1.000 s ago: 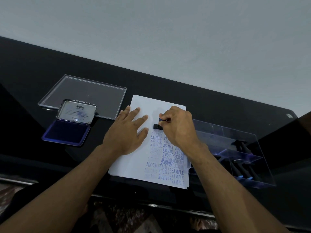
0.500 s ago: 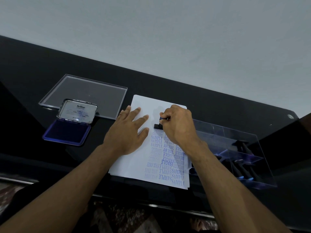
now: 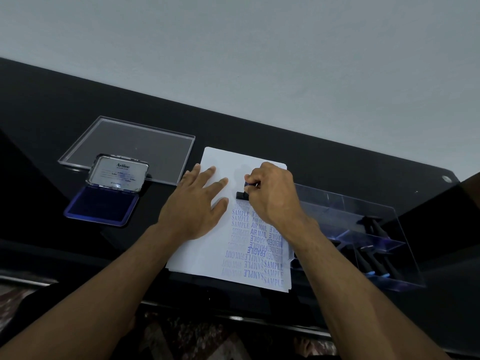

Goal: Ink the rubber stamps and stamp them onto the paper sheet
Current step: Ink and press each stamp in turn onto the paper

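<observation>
- on the black desk [image 3: 337, 162] lies the paper sheet [image 3: 207, 250], blue words printed down its right half.
- left hand [image 3: 192, 206] rests flat on the sheet, fingers spread.
- right hand [image 3: 272, 193] pinches a rubber stamp [image 3: 242, 195], its base touching the paper.
- open ink pad [image 3: 101, 207] sits left; clear stamp tray [image 3: 376, 245] right.
</observation>
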`<action>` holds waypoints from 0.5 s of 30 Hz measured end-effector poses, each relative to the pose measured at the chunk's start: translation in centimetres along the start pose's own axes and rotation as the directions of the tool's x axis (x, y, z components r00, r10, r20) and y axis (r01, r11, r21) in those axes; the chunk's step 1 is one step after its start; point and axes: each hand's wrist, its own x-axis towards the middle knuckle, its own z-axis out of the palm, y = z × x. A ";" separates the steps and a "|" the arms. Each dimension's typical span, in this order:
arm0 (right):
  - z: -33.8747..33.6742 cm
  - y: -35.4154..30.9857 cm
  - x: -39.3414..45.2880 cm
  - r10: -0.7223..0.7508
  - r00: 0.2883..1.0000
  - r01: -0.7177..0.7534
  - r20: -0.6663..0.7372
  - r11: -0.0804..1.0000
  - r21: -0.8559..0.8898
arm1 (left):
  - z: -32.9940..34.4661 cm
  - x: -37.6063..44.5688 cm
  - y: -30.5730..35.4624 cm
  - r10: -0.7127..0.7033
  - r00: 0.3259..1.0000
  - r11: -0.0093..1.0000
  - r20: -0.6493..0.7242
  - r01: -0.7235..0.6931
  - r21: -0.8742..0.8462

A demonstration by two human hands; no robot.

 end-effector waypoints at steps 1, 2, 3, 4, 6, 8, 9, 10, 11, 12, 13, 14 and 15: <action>0.0 0.0 0.0 -0.001 1.000 0.001 -0.003 1.000 0.000 | 0.0 0.0 0.0 0.001 1.000 1.000 0.000 -0.001 -0.001; 0.1 0.0 -0.1 -0.004 1.000 0.004 -0.006 1.000 -0.001 | 0.0 0.0 0.0 0.001 1.000 1.000 -0.002 -0.001 -0.001; 0.1 0.0 0.0 -0.004 1.000 0.004 -0.008 1.000 -0.002 | 0.0 0.0 0.0 0.001 1.000 1.000 -0.003 -0.001 -0.001; 0.1 0.0 0.0 -0.001 1.000 0.001 -0.009 1.000 -0.001 | 0.0 0.0 0.0 0.000 1.000 1.000 -0.002 0.000 0.003; 0.1 0.0 0.0 0.009 1.000 -0.009 -0.005 1.000 0.009 | 0.1 0.1 0.0 -0.001 1.000 1.000 0.000 0.001 0.013; 0.1 0.0 0.0 0.010 1.000 -0.010 -0.009 1.000 0.010 | 0.1 0.1 0.0 0.000 1.000 1.000 -0.001 0.000 0.013; 0.2 0.0 0.0 0.008 1.000 -0.008 -0.015 1.000 0.006 | 0.1 0.1 0.0 0.000 1.000 1.000 -0.001 0.000 0.012; 0.2 0.0 -0.1 0.006 1.000 -0.006 -0.021 1.000 0.006 | 0.1 0.1 0.0 0.001 1.000 1.000 -0.002 -0.001 0.011; 0.2 0.0 -0.1 0.007 1.000 -0.006 -0.025 1.000 0.008 | 0.1 0.1 0.0 0.002 1.000 1.000 -0.004 -0.002 0.011; 0.3 0.1 -0.1 0.008 1.000 -0.008 -0.029 1.000 0.012 | 0.1 0.0 0.0 0.002 1.000 1.000 -0.005 -0.002 0.012; 0.3 0.1 -0.2 0.010 1.000 -0.010 -0.029 1.000 0.014 | 0.1 0.1 -0.1 0.003 1.000 1.000 -0.002 -0.003 0.014; 0.3 0.1 -0.2 0.009 0.999 -0.009 -0.030 1.000 0.016 | 0.1 0.1 -0.1 0.003 1.000 1.000 0.003 -0.003 0.015; 0.3 0.1 -0.2 0.005 0.999 -0.005 -0.032 1.000 0.017 | 0.1 0.1 -0.1 0.001 1.000 1.000 0.006 -0.001 0.014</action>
